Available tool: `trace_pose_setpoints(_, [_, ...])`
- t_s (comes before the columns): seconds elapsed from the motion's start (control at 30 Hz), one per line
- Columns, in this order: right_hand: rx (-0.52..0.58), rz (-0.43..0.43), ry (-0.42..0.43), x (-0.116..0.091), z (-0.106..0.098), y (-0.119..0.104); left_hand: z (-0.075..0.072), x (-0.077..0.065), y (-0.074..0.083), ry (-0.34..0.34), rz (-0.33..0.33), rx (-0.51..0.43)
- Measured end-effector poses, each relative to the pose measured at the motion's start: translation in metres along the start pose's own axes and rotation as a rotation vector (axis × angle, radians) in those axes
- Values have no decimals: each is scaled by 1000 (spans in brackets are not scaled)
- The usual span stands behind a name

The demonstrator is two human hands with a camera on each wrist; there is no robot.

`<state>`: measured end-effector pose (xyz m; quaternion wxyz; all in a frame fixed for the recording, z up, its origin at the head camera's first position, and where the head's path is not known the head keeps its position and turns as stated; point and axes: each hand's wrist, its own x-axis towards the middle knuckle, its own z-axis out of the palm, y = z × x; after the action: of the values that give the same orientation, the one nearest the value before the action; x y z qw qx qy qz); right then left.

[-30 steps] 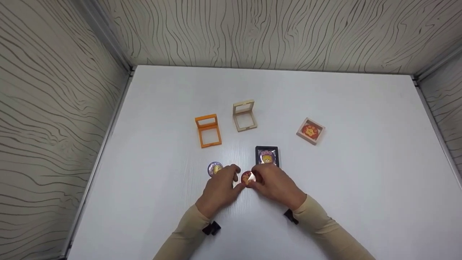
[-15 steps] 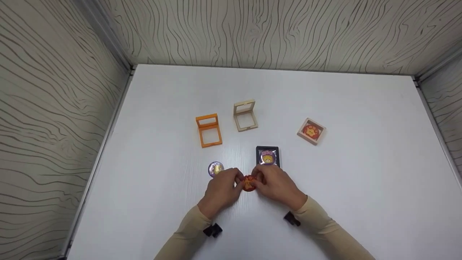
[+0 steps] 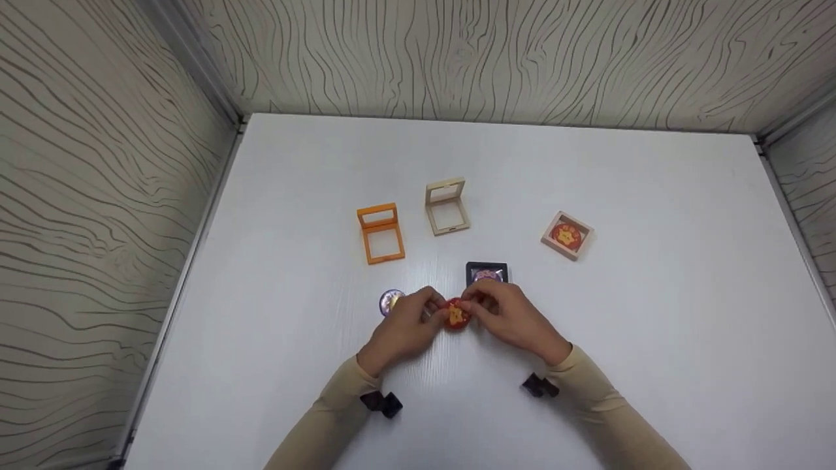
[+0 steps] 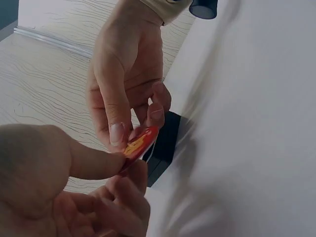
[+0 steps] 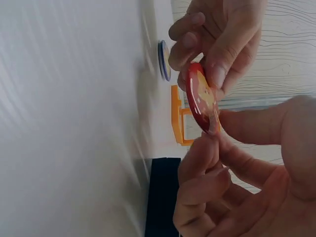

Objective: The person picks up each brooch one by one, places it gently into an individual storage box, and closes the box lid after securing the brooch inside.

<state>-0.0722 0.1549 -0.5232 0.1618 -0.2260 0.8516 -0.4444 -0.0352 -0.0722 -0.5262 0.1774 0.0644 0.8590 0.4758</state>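
Note:
A round red button badge (image 3: 456,314) with a yellow star figure is held between both hands, tilted above the table. My left hand (image 3: 406,324) pinches its left edge between thumb and fingers. On the opposite edge, the thumb and fingers of my right hand (image 3: 516,321) pinch it too. The right wrist view shows the badge (image 5: 201,98) nearly edge-on, glossy on its face. Behind my right hand stands a dark frame (image 3: 486,267) with a purple badge inside, partly covered by that hand. A purple-rimmed badge (image 3: 390,301) lies beside my left hand, partly hidden by it.
An orange frame (image 3: 367,245) stands open at the back left, and a cream frame (image 3: 434,220) stands open to its right. Further right lies a pale pink frame (image 3: 556,245) holding a red star badge. Patterned walls (image 3: 496,59) enclose the white table (image 3: 653,274).
Both hands have raised the red badge slightly up and to the right in the head view, turning its face. The left hand's fingers have closed onto its edge. The frames stay put.

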Motion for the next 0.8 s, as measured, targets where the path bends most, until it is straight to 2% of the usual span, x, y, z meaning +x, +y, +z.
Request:
trace_pose_setpoints(0.23, [128,38,7,7,-15,2,-14,19,8,46,105,-26])
trace_pose_setpoints(0.4, [236,33,13,15,-23,4,-22,30,10,71,154,-37])
trace_pose_setpoints(0.63, [361,72,27,29,-28,3,-33,45,15,134,149,-93])
trace_pose_setpoints(0.8, [507,124,65,37,-26,0,-30,54,15,195,153,-225])
